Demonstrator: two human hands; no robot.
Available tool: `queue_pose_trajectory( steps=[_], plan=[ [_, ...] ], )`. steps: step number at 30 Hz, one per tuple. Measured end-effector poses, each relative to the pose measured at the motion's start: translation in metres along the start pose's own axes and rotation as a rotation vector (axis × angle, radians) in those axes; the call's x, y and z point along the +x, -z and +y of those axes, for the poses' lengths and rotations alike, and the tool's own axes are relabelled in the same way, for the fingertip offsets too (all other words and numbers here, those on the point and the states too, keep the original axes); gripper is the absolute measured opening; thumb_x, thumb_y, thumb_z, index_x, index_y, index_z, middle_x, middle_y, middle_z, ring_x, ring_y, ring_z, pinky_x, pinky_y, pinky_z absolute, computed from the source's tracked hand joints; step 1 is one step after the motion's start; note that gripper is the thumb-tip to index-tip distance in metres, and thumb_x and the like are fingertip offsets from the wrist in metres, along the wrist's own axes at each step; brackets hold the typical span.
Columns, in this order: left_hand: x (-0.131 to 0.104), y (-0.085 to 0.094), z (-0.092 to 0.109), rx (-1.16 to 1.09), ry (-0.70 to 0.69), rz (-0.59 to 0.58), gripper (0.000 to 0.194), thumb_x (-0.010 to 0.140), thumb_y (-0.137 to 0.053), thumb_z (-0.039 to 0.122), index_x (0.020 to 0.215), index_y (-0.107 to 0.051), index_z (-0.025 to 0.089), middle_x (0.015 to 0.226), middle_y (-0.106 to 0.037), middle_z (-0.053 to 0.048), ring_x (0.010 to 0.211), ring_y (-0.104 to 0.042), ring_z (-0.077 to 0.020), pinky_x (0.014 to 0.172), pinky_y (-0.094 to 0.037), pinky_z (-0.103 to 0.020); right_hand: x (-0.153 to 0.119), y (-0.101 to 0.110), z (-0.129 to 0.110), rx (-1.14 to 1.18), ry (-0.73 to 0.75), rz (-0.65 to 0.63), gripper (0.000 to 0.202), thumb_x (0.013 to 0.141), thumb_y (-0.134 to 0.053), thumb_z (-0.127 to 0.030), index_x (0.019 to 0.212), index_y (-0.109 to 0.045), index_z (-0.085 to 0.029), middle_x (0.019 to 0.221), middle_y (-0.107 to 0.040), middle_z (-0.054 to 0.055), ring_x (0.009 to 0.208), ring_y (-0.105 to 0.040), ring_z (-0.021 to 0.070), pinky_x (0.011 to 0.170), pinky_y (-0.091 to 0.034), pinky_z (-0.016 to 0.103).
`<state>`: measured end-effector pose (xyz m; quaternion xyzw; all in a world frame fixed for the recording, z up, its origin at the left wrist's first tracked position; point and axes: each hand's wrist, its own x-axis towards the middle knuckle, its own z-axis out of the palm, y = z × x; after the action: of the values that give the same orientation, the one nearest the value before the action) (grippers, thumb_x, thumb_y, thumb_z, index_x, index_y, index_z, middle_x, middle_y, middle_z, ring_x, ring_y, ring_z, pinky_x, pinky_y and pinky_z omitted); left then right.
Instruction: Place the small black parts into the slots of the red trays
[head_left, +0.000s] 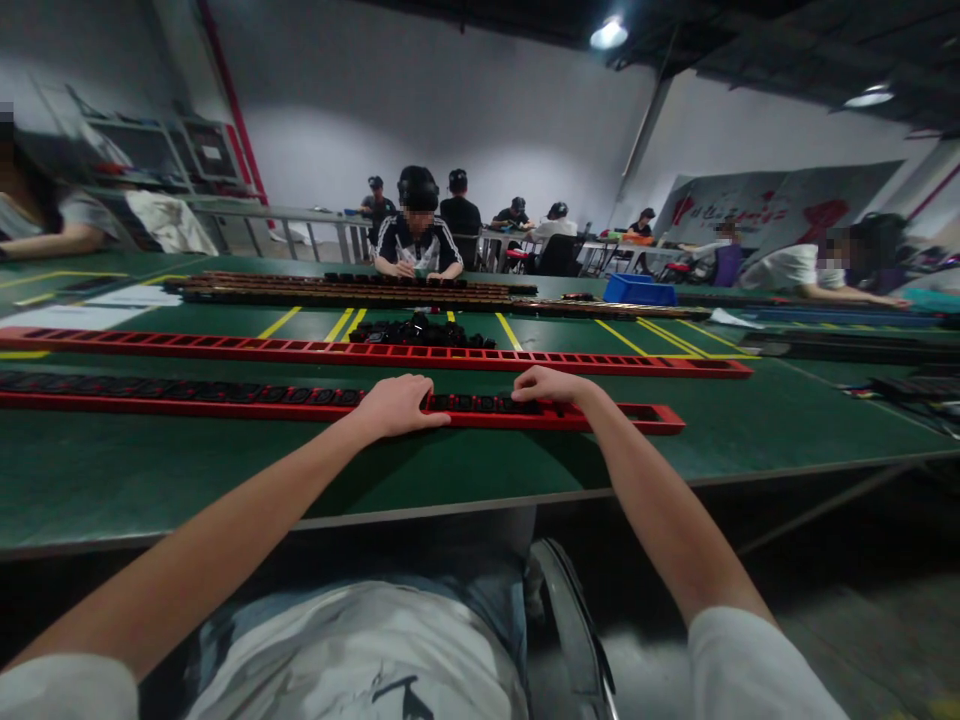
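A long red frame (652, 427) lies across the green table in front of me, its slots largely filled with black parts (300, 395). Slots near its right end hold none. My left hand (396, 405) rests over the frame's near edge, thumb apart from the other fingers, with nothing visible in it. Farther right, my right hand (547, 385) is at the black parts with its fingers bent together; what they hold, if anything, is hidden. Behind it lies a second red frame (739, 369) with bare slots.
Beyond the frames sit a pile of black parts (420, 332), stacked long strips (337, 290) and a blue bin (640, 290). A person (418, 235) works across the table (480, 470). Others sit at both sides and farther back.
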<state>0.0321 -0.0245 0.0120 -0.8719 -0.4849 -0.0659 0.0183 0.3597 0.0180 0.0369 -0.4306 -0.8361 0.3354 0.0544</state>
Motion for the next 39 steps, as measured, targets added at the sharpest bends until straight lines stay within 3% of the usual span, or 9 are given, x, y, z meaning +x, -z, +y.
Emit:
queue_pose_trajectory(
  steps=[4,11,27,39],
  plan=[
    [0.001,-0.002,-0.006,-0.044,-0.015,-0.008,0.061,0.084,-0.046,0.079,0.097,-0.059,0.02,0.106,-0.069,-0.009,0.095,-0.064,-0.0264,0.075,-0.046,-0.034,-0.002,0.001,-0.005,0.023,0.009,-0.016,0.04,0.077,-0.07,-0.056,0.086,-0.074,-0.016,0.083,-0.066,0.004,0.075,-0.055,0.0161,0.073,-0.041,0.029],
    [0.002,-0.003,-0.007,-0.049,-0.023,-0.003,0.061,0.085,-0.046,0.078,0.1,-0.059,0.021,0.109,-0.068,-0.009,0.097,-0.063,-0.027,0.075,-0.046,-0.034,-0.003,0.001,-0.006,0.03,-0.019,0.011,0.044,0.077,-0.069,-0.059,0.083,-0.075,-0.016,0.082,-0.067,0.005,0.076,-0.057,0.017,0.075,-0.043,0.03],
    [0.003,-0.001,0.0,-0.076,-0.008,0.011,0.062,0.083,-0.051,0.077,0.104,-0.063,0.02,0.107,-0.068,-0.011,0.097,-0.064,-0.0285,0.08,-0.048,-0.036,0.002,-0.005,0.004,-0.051,-0.077,0.038,0.058,0.08,-0.058,-0.076,0.073,-0.063,-0.018,0.067,-0.05,0.0,0.059,-0.042,0.0121,0.059,-0.032,0.029],
    [0.004,-0.002,0.0,-0.059,-0.026,0.019,0.061,0.083,-0.051,0.077,0.103,-0.061,0.021,0.108,-0.068,-0.009,0.099,-0.064,-0.0277,0.082,-0.048,-0.036,0.003,-0.012,-0.009,-0.095,-0.142,0.092,0.063,0.08,-0.055,-0.079,0.076,-0.064,-0.017,0.066,-0.049,-0.001,0.057,-0.04,0.0119,0.056,-0.03,0.029]
  ],
)
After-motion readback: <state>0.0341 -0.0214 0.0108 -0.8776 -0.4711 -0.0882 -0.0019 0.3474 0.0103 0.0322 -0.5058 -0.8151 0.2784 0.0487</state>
